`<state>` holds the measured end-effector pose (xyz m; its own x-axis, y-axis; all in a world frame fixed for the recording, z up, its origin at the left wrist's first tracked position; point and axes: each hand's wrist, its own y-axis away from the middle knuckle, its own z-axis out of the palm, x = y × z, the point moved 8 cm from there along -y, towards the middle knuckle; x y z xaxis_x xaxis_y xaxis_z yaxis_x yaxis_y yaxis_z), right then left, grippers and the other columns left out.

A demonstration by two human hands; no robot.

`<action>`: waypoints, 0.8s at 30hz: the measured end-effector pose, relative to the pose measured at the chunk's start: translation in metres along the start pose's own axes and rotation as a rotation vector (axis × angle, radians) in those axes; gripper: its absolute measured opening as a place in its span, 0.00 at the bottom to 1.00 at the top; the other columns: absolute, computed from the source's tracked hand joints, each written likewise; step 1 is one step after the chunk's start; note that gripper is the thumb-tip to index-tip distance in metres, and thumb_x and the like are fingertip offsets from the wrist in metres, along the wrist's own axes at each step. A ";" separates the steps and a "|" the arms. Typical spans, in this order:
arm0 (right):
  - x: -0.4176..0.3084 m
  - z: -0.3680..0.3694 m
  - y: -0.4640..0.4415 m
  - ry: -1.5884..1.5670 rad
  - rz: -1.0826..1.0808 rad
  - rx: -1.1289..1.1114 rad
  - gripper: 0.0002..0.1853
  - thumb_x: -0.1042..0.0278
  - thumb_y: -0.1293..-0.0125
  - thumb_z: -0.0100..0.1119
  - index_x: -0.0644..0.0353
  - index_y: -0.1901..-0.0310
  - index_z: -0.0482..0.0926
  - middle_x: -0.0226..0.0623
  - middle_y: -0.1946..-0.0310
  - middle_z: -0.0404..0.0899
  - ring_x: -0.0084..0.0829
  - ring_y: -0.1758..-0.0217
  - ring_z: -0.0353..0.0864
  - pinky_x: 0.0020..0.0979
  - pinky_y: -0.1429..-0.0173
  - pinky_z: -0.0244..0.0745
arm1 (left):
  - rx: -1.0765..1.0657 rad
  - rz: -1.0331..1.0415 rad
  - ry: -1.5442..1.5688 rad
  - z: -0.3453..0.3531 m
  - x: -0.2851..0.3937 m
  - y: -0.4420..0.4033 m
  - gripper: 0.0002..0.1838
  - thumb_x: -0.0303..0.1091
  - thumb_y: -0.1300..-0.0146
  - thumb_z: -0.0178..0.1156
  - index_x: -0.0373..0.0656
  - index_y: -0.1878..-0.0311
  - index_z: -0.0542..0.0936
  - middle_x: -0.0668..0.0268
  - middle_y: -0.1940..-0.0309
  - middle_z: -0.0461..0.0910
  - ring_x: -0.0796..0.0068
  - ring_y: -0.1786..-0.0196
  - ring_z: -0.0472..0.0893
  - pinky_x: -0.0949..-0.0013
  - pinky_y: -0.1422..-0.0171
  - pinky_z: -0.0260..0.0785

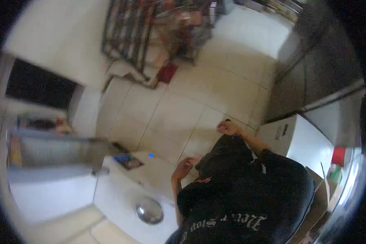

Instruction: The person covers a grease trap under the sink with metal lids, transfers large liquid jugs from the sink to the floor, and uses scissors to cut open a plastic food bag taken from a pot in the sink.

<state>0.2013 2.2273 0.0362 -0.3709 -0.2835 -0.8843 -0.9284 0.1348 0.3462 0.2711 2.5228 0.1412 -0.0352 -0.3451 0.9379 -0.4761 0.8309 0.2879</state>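
Note:
My left hand [185,168] is held out in front of my dark shirt, near the white washing machine [158,185]. It is blurred, and a pinkish streak shows at its fingertips; I cannot tell if it holds anything. Farther forward, my right hand [228,128] hangs over the tiled floor with its fingers curled in. A small dark spot lies at its edge, too smeared to name. The machine has a round shiny door [149,210], and a blue light [151,155] glows on it.
A blurred metal rack [128,36] with a red item [167,73] at its foot stands ahead. Dark panels [313,77] and a white box-shaped unit [313,142] line the right. Pale tiles [179,105] cover the floor. Shelf-like things [61,152] are on the left.

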 end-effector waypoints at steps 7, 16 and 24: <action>-0.015 -0.137 0.013 -0.185 -0.143 -0.014 0.12 0.64 0.37 0.54 0.62 0.55 0.75 0.38 0.60 0.78 0.27 0.56 0.76 0.32 0.52 0.72 | -0.475 0.123 -0.487 0.129 0.072 -0.289 0.14 0.28 0.42 0.57 0.38 0.52 0.71 0.57 0.60 0.76 0.66 0.60 0.76 0.65 0.55 0.70; 0.017 -0.348 -0.058 -0.326 -0.291 0.283 0.12 0.63 0.49 0.66 0.58 0.67 0.76 0.37 0.71 0.78 0.32 0.68 0.77 0.33 0.64 0.73 | -0.610 0.160 -0.396 0.201 0.171 -0.504 0.18 0.30 0.43 0.59 0.39 0.50 0.71 0.57 0.59 0.77 0.69 0.58 0.77 0.66 0.54 0.71; 0.075 -0.442 -0.270 0.143 -0.175 -0.151 0.22 0.56 0.54 0.67 0.64 0.63 0.74 0.43 0.70 0.77 0.38 0.68 0.76 0.37 0.65 0.70 | -0.144 0.023 -0.505 0.092 0.174 -0.671 0.38 0.33 0.55 0.71 0.47 0.40 0.64 0.60 0.55 0.73 0.66 0.56 0.75 0.61 0.56 0.70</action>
<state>0.4148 1.7501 0.0153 -0.1940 -0.4230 -0.8851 -0.9673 -0.0677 0.2444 0.5035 1.8651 0.0938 -0.4803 -0.4641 0.7442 -0.3462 0.8800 0.3253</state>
